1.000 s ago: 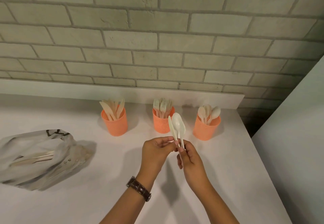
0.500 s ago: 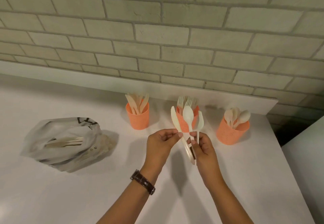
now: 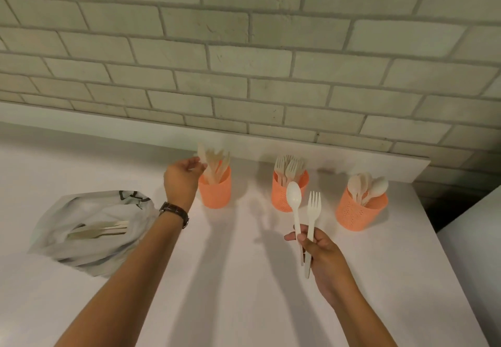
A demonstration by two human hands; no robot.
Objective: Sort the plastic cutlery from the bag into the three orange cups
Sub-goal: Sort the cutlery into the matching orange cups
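Left hand (image 3: 181, 181): pinched knife (image 3: 202, 152) at knife cup (image 3: 215, 197) rim (blurred).
Right hand (image 3: 322, 254): gripped spoon (image 3: 294, 197), fork (image 3: 314, 205).
Best done: lowered handle-first, let go inside.

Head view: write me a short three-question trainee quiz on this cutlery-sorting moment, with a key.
1. True or false: the right hand holds a spoon and a fork together.
2. Multiple choice: which orange cup holds the spoons? A) left B) middle C) right
3. Fill in: the left hand pinches a knife at the rim of the ___ cup.
Key: 1 true. 2 C, the right cup. 3 left; the left cup holds the knives.
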